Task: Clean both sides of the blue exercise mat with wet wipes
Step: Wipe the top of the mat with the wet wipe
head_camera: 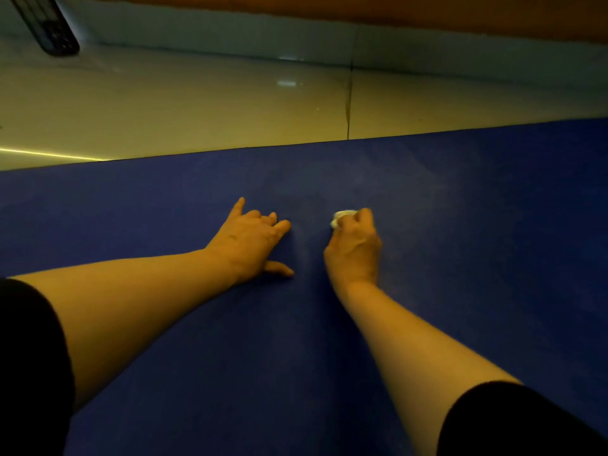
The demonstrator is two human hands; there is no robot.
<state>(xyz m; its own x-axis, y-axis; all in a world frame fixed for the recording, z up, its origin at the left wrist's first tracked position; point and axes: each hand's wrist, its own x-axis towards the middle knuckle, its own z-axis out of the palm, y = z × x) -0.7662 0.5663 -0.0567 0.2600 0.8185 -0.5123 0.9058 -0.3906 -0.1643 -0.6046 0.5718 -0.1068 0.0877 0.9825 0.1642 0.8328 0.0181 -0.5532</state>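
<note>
The blue exercise mat lies flat on the floor and fills the lower two thirds of the view. My left hand rests on the mat near its middle, fingers spread and thumb out to the side. A little to its right, my right hand grips a small bunched white wet wipe and holds it down on the mat; only the wipe's front edge shows past the fingers. A faint paler smear lies on the mat just beyond the two hands.
Beyond the mat's far edge runs a glossy pale tiled floor with a dark joint line. A wall base follows at the top. A dark flat object sticks in at the top left corner.
</note>
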